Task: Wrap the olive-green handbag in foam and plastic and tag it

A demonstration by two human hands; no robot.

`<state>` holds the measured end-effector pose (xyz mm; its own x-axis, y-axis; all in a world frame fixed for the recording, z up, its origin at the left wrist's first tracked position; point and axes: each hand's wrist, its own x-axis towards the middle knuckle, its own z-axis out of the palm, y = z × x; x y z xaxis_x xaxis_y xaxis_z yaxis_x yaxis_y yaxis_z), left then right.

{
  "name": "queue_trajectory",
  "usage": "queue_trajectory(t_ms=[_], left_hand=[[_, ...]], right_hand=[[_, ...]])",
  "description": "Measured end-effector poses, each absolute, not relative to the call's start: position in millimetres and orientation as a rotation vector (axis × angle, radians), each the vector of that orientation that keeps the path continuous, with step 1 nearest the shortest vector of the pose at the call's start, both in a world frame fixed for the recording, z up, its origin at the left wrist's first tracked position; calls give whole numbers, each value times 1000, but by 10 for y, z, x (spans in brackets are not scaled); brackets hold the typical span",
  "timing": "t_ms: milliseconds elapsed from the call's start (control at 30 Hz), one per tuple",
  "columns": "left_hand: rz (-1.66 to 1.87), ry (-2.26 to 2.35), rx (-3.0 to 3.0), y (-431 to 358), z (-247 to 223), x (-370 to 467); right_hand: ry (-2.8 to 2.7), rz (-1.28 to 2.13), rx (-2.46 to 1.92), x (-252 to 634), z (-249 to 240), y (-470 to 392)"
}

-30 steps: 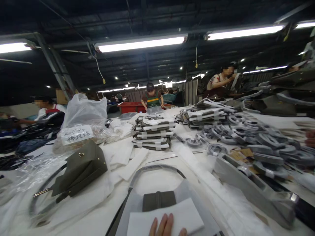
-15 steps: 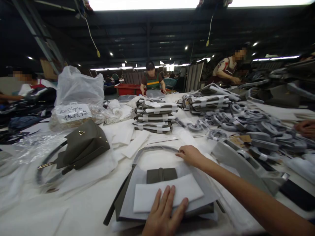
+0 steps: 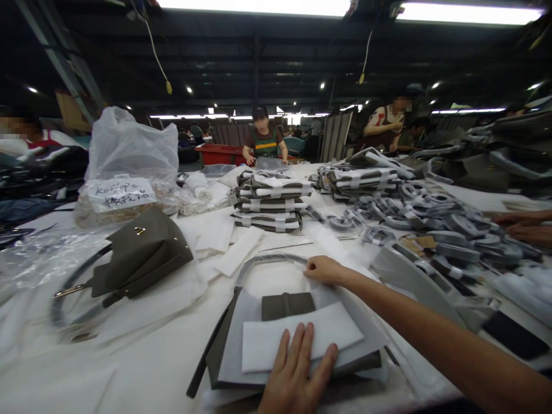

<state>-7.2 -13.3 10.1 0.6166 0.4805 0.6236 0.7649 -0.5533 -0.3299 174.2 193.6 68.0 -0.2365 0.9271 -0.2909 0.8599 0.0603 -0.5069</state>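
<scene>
An olive bag (image 3: 219, 351) lies at the front centre with thin white paper over it. Its wrapped grey handle (image 3: 267, 259) arches away from me. My left hand (image 3: 299, 371) rests flat with fingers spread on a folded white foam sheet (image 3: 263, 342) on top of the bag. The right hand (image 3: 321, 270) pinches the handle near its right end. Between handle and foam a small olive flap (image 3: 288, 306) shows.
Another olive bag (image 3: 146, 253) lies to the left, before a clear plastic sack (image 3: 129, 149). Stacked wrapped pieces (image 3: 273, 201) stand behind. Wrapped grey coils (image 3: 457, 230) and a grey panel (image 3: 414, 282) lie right. People work around the table (image 3: 150, 368).
The view has shifted slightly. My right hand has moved a little left along the handle, still pinching it. The left hand stays on the foam sheet. A person at the back right has changed posture.
</scene>
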Motion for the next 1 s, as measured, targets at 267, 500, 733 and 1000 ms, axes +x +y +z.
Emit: queue_trajectory(t_ms=[267, 500, 733, 1000], left_hand=[[-585, -945, -2251, -118, 140, -87], [-508, -987, -2298, -167, 169, -83], [-608, -1104, -2310, -193, 79, -21], [-558, -1068, -2318, -170, 70, -60]], right_hand=[[-1590, 1430, -1541, 1918, 684, 1819], [-1363, 1640, -1241, 2030, 905, 1652], [-1365, 1425, -1074, 2145, 987, 1350], [-1626, 1061, -1021, 2337, 1182, 811]])
